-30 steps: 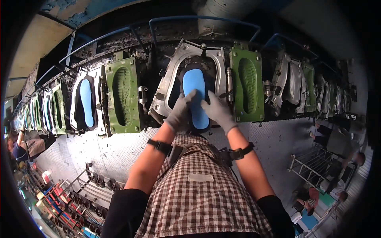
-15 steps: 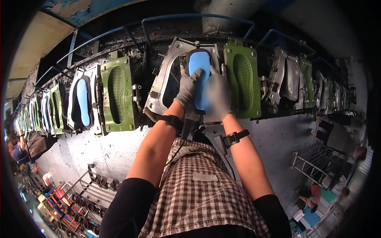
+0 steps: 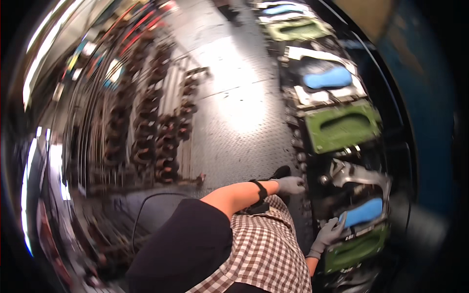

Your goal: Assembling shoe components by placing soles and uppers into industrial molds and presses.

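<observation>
My left hand, in a grey glove, hangs beside the row of moulds. Its fingers are curled in, and nothing shows in them. My right hand, gloved the same way, reaches to the near end of a blue insole. Its fingers are bent a little and apart, with the tips at the insole's end. That insole lies on a dark shoe form beside an open silver mould frame. Directly below it is a green mould half with a sole-shaped hollow.
Another green mould half and a silver mould with a blue insole continue the row. Metal racks holding several dark items stand to the left, across a shiny textured metal floor. A dark cable loops near my left arm.
My view has swung left, so the mould row now runs down the right side. My left hand has come off the insole; my right hand is at the insole's near end.
</observation>
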Tool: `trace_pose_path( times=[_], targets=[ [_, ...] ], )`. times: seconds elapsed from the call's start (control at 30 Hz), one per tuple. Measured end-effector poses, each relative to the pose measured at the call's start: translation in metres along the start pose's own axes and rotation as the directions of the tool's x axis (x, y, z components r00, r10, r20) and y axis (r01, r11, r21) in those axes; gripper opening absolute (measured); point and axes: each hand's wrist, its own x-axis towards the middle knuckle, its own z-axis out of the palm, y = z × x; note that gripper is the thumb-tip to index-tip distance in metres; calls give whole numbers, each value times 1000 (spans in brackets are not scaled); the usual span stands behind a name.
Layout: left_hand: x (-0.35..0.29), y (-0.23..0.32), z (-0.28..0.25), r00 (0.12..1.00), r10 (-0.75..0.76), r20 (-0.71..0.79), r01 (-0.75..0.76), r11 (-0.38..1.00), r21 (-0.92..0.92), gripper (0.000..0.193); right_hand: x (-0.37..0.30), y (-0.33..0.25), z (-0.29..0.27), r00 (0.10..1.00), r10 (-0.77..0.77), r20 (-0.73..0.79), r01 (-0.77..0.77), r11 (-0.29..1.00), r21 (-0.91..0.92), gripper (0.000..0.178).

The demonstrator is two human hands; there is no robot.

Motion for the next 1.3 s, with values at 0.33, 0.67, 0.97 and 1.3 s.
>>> trace_pose_path(
  times=[0.33, 0.67, 0.97, 1.3],
  targets=[
    [-229, -258, -166, 137, -731, -669, -189, 643, -742, 32, -40, -132, 275, 382, -408, 829, 739, 673, -9, 41],
    [-276, -424, -302, 70, -642, -763, -651, 550, -523, 31, -107, -204, 626, 202, -122, 972, 811, 578, -96, 47],
    [-249, -408, -519, 211, -595, -776, -858, 267, -438, 29, -144, -283, 895, 112, -339, 934, 849, 521, 88, 62],
    [-189, -469, -715, -143, -742, -655, -540, 613, -576, 68, -159, -337, 1160, -60, -545, 836, 932, 268, 242, 85]
  ],
)
